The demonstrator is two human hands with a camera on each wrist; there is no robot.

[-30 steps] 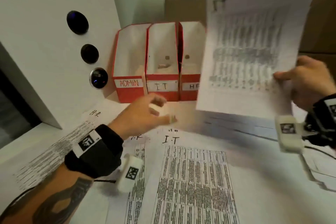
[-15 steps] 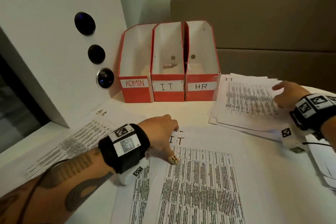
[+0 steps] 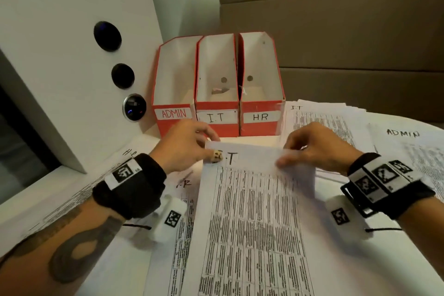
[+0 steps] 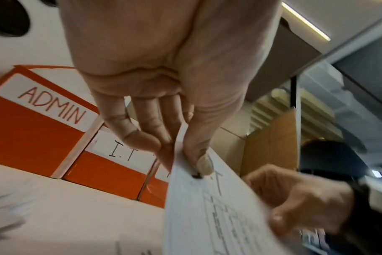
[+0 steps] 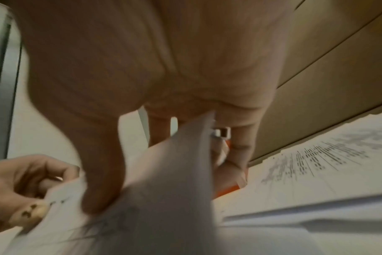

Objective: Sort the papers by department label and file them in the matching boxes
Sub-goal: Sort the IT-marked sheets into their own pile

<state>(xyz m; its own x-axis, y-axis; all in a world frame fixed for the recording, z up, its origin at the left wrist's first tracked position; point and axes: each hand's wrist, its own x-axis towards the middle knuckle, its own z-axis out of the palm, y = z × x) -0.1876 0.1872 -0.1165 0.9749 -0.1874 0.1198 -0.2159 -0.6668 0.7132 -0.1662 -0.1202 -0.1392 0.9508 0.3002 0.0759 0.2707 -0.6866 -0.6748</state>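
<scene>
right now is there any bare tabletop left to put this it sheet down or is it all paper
Little. One bare strip of tabletop lies between the fronts of the I.T box and HR box and the top edge of the IT sheet that left hand and right hand pinch. Left is crowded by HR sheets, right by the IT stack and an ADMIN sheet.

Three round dark buttons (image 3: pixel 122 75) on a white panel (image 3: pixel 60 55).

Both wrists wear thick black bands (image 3: pixel 129 187) carrying white square-code tags. A small white block (image 3: pixel 168 218) with another code tag hangs under each wrist, trailing a thin black cable. Dark tattoo shapes (image 3: pixel 72 255) mark the left forearm. The left thumbnail (image 3: pixel 217 156) is pale with dark specks.
</scene>
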